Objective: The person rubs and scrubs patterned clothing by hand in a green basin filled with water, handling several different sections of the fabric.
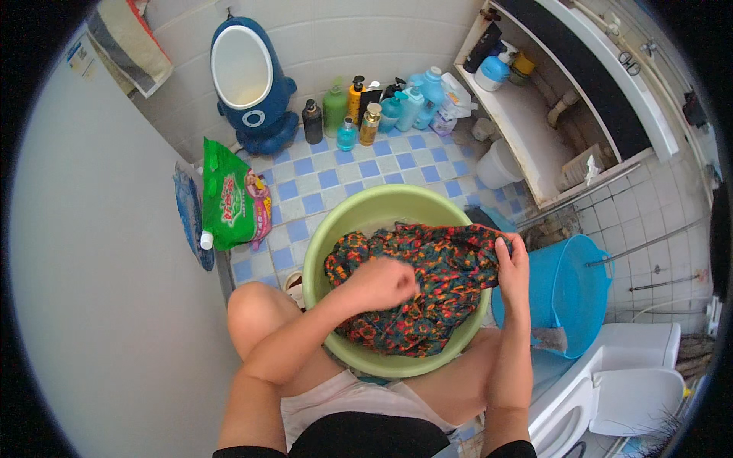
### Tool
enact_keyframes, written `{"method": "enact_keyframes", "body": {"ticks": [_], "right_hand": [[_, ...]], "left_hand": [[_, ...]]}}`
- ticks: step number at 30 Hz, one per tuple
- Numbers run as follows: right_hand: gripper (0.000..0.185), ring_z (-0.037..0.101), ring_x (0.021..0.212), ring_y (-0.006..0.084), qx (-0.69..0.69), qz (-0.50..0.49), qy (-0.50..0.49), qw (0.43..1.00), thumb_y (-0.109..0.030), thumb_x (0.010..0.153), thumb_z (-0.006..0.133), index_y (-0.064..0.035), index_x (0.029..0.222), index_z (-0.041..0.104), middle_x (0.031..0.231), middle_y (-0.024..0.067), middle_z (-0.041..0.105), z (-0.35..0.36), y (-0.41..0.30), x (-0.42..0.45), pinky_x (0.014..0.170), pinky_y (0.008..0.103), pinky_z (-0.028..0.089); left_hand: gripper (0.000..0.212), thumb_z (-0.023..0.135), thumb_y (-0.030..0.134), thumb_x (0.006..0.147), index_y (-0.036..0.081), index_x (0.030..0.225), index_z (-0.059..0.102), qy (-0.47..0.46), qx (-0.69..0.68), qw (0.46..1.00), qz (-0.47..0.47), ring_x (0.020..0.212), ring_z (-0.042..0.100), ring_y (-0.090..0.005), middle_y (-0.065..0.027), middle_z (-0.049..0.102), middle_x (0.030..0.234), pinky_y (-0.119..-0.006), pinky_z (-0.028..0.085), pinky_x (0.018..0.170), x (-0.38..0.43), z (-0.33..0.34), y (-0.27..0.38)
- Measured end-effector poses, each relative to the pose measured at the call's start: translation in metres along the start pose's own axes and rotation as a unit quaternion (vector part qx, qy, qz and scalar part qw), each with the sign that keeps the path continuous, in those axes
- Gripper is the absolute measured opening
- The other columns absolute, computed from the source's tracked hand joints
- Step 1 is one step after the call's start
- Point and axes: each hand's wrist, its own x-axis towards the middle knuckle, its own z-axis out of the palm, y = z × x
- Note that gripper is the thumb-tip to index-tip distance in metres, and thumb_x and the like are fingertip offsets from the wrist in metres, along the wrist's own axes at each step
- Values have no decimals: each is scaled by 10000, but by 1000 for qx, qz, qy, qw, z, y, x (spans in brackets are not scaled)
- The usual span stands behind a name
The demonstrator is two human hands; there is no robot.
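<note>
A dark floral-patterned cloth [426, 286] in red, orange and green lies bunched in a light green plastic basin [395, 197], between the person's knees. My right hand [512, 263] pinches the cloth's edge at the basin's right rim, thumb on top. Over the middle of the cloth is my left hand [386, 284], curled and slightly blurred; whether its fingers grip any fabric is hidden. Some water shows at the basin's far inner side, beyond the cloth.
A blue bucket [578, 297] and a white toilet [635, 401] stand at the right. Left of the basin is a green detergent pouch [229, 200]. Several bottles [335, 109] line the far wall beside a blue child's urinal [252, 86]. An open-fronted cabinet [532, 143] juts in at upper right.
</note>
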Motion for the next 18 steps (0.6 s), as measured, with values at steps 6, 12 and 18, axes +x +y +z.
{"method": "enact_keyframes", "body": {"ticks": [6, 12, 18], "right_hand": [[114, 543, 820, 75, 246, -22, -49, 968, -76, 881, 583, -18, 977, 564, 896, 16, 603, 10, -31, -18, 739, 230, 454], [196, 553, 842, 94, 182, 45, -70, 980, -58, 777, 693, -2, 922, 574, 908, 6, 593, -1, -23, -7, 772, 243, 449], [188, 548, 953, 122, 347, 53, -68, 934, -4, 805, 609, 22, 992, 602, 1014, 51, 591, 43, -7, 19, 861, 259, 435]], "left_hand": [[371, 635, 192, 760, 88, 1110, 574, 252, -13, 964, 80, 1071, 527, -348, -120, 574, 1159, -464, 354, 997, 63, 37, -15], [312, 647, 120, 719, 63, 1023, 608, 67, -71, 995, -26, 869, 611, -186, -63, 649, 907, -357, 446, 869, 68, 7, -24], [306, 676, 44, 754, -12, 1047, 605, 94, -431, 897, 32, 856, 577, -85, -4, 632, 908, -257, 473, 791, 63, 6, -9]]}}
